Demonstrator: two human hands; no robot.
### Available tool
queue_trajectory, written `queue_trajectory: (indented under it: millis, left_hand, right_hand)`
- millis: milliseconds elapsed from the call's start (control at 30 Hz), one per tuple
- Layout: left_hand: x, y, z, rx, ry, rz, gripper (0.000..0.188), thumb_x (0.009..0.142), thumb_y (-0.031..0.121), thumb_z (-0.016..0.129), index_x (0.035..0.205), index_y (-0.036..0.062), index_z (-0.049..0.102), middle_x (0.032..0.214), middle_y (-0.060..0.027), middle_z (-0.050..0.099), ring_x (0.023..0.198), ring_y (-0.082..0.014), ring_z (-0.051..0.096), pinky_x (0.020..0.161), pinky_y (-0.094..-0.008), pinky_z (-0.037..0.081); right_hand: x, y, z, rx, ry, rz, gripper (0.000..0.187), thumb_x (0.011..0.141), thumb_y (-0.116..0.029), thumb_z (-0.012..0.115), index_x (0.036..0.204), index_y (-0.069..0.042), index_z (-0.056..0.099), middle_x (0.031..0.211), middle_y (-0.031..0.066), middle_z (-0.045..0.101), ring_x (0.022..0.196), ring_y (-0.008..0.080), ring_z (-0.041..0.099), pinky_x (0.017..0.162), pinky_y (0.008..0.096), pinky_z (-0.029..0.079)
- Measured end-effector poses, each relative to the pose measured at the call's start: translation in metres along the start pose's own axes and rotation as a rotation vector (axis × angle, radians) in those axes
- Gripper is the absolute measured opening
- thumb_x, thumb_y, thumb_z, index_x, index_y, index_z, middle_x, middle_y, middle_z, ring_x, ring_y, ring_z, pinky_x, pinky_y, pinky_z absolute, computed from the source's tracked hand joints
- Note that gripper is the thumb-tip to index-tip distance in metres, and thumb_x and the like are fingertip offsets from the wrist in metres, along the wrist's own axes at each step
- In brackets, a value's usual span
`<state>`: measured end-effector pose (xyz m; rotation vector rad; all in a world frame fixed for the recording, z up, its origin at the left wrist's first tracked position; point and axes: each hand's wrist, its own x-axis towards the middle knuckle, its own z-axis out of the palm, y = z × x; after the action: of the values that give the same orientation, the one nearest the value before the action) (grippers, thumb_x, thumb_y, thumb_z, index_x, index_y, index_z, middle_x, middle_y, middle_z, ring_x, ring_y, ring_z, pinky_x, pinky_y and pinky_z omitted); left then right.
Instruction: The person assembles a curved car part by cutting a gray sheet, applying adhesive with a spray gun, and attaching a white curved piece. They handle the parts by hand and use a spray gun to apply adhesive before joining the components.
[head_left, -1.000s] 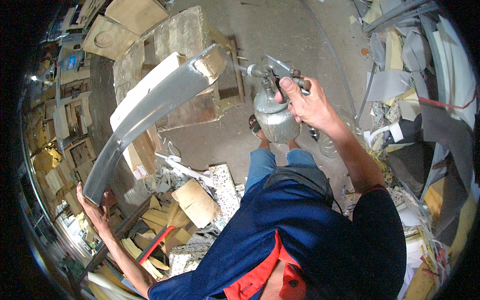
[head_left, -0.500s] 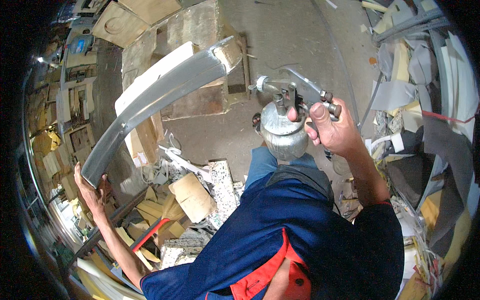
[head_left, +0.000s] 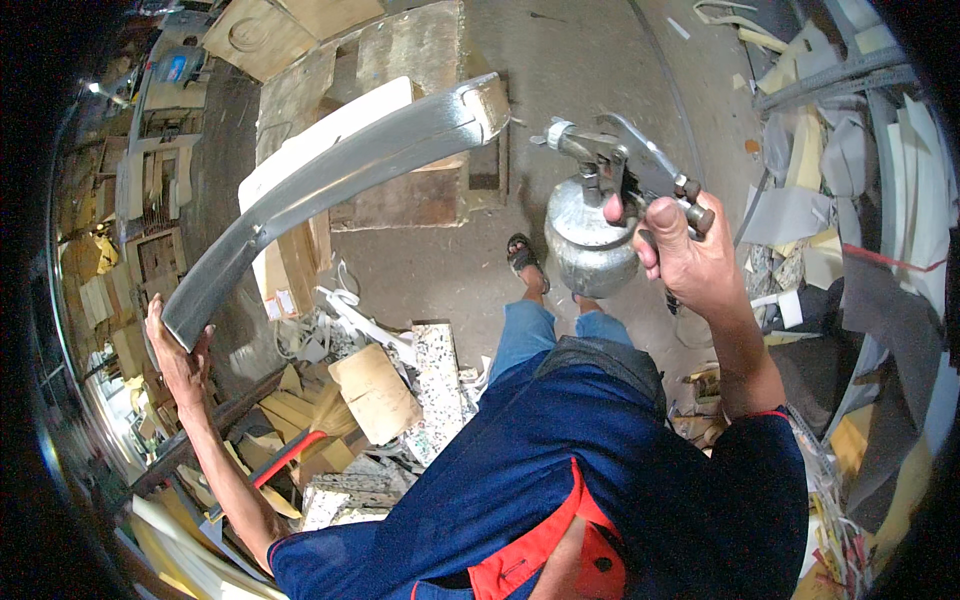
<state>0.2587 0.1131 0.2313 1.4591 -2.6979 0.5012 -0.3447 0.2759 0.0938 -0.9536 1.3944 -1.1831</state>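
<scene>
My left hand [head_left: 182, 362] is closed round the lower end of a long, curved dark grey panel [head_left: 320, 190], which slants up toward the far middle. The panel's far end shows a pale, rough patch. In my right hand [head_left: 690, 255] is a spray gun [head_left: 595, 225] with a round metal cup, its fingers wrapped round the handle and one fingertip showing by the trigger. The nozzle points left toward the panel's far end, with a gap between them. Whether spray is coming out I cannot tell.
Behind the panel stand a worn wooden box [head_left: 400, 205] and a white board [head_left: 335, 130]. Foam scraps and a speckled foam block [head_left: 437, 385] lie at the lower left, beside a brush with a red handle [head_left: 290, 460]. Grey sheets [head_left: 890, 310] pile up on the right. A hose [head_left: 665, 60] crosses the floor.
The spray gun and my right hand have shifted slightly right in view. The panel's far end appears slightly further right, and my foot now shows more fully.
</scene>
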Motion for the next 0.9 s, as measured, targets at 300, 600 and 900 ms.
queue_trajectory:
  millis: [300, 600, 900]
  left_hand:
    - [0.027, 0.043, -0.023, 0.323, 0.045, -0.046, 0.092, 0.079, 0.02, 0.082, 0.153, 0.0026, 0.03, 0.159, -0.0189, 0.033, 0.147, -0.0381, 0.029, 0.12, -0.0516, 0.026]
    - [0.077, 0.106, -0.001, 0.675, 0.036, -0.22, 0.121, 0.064, 0.037, 0.091, 0.158, 0.0042, 0.022, 0.164, -0.017, 0.024, 0.15, -0.0371, 0.025, 0.117, -0.0582, 0.025]
    - [0.104, 0.212, 0.153, -0.098, -0.323, 0.131, 0.106, 0.053, 0.005, 0.091, 0.145, -0.0004, 0.038, 0.144, -0.0236, 0.048, 0.135, -0.0409, 0.044, 0.113, -0.0528, 0.036]
  right_hand:
    - [-0.008, 0.005, -0.001, -0.006, -0.036, 0.046, 0.063, 0.093, -0.064, 0.059, 0.097, -0.002, 0.069, 0.063, -0.0035, 0.055, 0.053, 0.0036, 0.05, 0.046, 0.02, 0.042]
    - [-0.019, 0.027, -0.017, 0.0, 0.129, 0.109, 0.063, 0.095, -0.063, 0.057, 0.103, -0.001, 0.068, 0.082, 0.0017, 0.065, 0.055, 0.0037, 0.051, 0.046, 0.0205, 0.044]
    - [-0.029, 0.035, -0.026, -0.012, 0.185, 0.153, 0.063, 0.093, -0.064, 0.06, 0.099, -0.002, 0.07, 0.066, -0.0002, 0.058, 0.061, 0.0071, 0.054, 0.056, 0.0239, 0.044]
